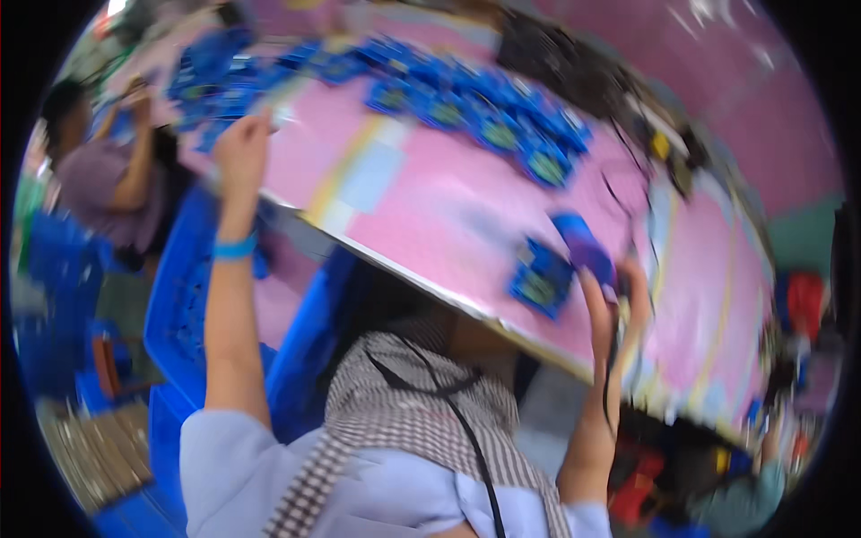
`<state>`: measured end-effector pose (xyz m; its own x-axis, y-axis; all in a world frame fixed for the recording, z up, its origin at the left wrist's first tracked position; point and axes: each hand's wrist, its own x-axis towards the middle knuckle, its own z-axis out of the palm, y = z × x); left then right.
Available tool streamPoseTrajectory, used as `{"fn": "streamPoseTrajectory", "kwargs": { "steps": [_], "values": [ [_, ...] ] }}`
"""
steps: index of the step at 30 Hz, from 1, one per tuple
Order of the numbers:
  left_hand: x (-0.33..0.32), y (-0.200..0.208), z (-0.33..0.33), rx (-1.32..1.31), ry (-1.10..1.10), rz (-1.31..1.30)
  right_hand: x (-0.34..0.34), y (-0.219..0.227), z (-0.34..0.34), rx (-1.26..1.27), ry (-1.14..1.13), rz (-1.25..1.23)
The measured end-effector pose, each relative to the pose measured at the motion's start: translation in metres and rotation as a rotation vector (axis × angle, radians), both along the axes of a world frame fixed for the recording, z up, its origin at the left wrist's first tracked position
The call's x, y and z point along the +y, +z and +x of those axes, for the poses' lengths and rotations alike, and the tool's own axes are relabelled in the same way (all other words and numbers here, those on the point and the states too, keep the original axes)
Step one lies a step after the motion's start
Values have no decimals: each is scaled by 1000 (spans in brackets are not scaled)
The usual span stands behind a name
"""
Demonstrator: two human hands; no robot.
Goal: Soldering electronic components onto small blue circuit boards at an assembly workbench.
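Right hand (603, 339) gripped the near end of a blue-purple cylinder (583, 242); blue packet (540, 278) just left. Left hand (242, 154): fingers bunched, contents unclear, near piled packets (211, 76). Black cable (613, 359) crossed right wrist.

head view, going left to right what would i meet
co-worker in a mauve top → left hand → lone blue packet → right hand, holding a blue-purple cylinder → blurred red object
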<state>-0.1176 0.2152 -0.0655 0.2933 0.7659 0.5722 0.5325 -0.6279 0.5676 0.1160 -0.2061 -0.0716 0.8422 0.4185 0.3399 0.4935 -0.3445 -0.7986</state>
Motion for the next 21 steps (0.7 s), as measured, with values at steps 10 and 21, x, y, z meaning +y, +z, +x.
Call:
{"fn": "streamPoseTrajectory", "kwargs": {
  "steps": [10, 21],
  "values": [
    [-233, -34, 140, 230, -855, -98, -3, -6, 57, -579, -203, 52],
    [-252, -27, 86, 323, -719, -238, -17, -42, 30, -363, 164, 49]
  ]
}}
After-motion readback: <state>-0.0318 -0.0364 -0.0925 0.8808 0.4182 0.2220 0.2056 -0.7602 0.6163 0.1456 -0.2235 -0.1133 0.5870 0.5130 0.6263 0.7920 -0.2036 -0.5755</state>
